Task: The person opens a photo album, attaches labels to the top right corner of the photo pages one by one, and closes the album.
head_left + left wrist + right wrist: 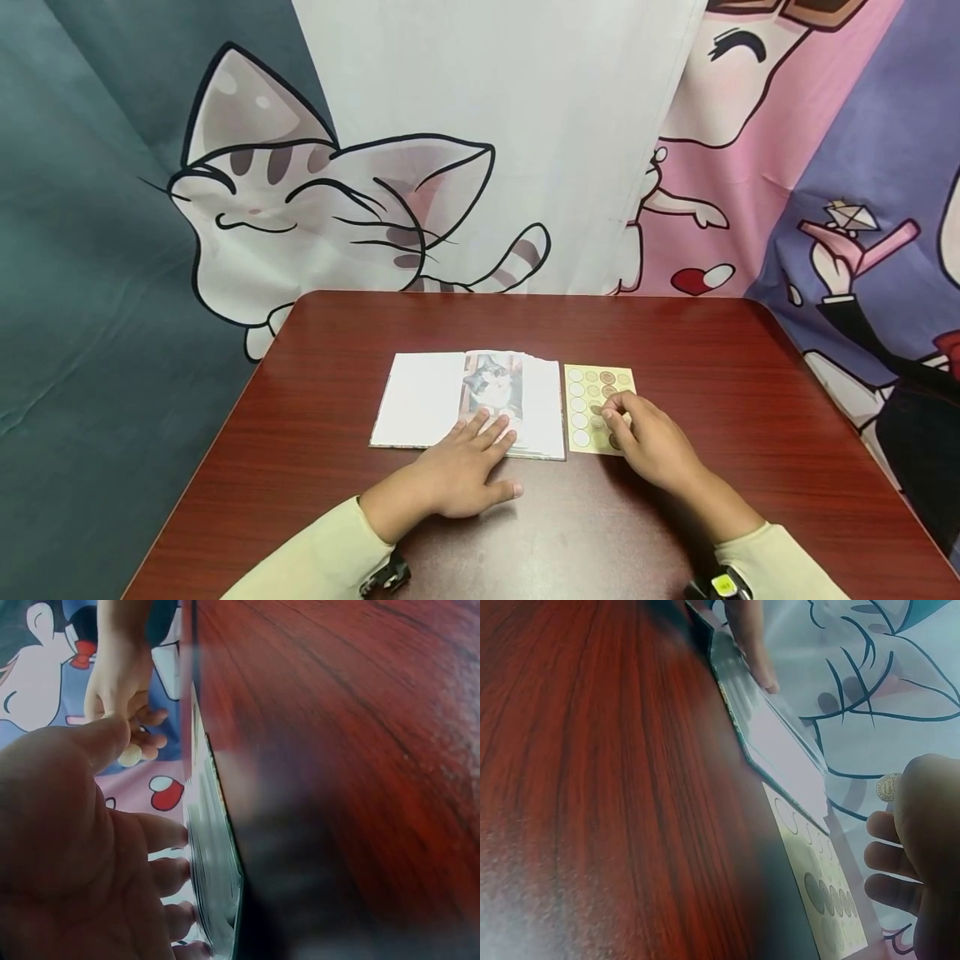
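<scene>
An open book (420, 396) with white pages lies on the table, a cat picture (491, 385) showing on its middle page. My left hand (468, 471) rests with spread fingers on the lower edge of that page, over the bottom of the picture. To the right of the book lies a yellowish sheet of round stickers (576, 421), with several pale circles down its left side. Above this sheet my right hand (656, 442) pinches a small round gold sticker (887, 787) between thumb and forefinger; its other fingers are bent loosely below in the right wrist view.
The dark red wooden table (337, 333) has rounded far corners. Behind it hangs a cloth backdrop (585, 100) with cartoon figures, among them a cat. Both wrists carry dark strapped devices below pale sleeves (322, 550).
</scene>
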A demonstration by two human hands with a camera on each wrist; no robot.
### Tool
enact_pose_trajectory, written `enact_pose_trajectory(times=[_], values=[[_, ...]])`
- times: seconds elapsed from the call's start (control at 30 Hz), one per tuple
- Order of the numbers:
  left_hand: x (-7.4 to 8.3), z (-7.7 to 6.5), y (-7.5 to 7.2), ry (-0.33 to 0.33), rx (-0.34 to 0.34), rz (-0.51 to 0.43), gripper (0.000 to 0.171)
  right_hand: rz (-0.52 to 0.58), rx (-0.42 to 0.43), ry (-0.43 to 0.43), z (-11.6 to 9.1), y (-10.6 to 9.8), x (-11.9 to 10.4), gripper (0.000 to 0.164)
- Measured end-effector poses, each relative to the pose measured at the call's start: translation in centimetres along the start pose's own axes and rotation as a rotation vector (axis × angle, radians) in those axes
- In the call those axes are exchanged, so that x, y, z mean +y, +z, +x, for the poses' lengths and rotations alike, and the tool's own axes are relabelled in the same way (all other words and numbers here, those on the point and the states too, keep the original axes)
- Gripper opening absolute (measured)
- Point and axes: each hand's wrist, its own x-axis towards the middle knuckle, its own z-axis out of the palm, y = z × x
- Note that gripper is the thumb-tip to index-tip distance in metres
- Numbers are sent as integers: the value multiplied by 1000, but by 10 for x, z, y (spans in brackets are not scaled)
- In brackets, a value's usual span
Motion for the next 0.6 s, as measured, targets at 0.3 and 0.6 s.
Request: enact_pose_trajectory(times=[0.3,0.6], values=[[2,2,0,-13,-38,33,81,1,4,-16,11,5,-1,5],[2,2,1,-15,-60,37,83,44,3,-14,21,8,-4,5]])
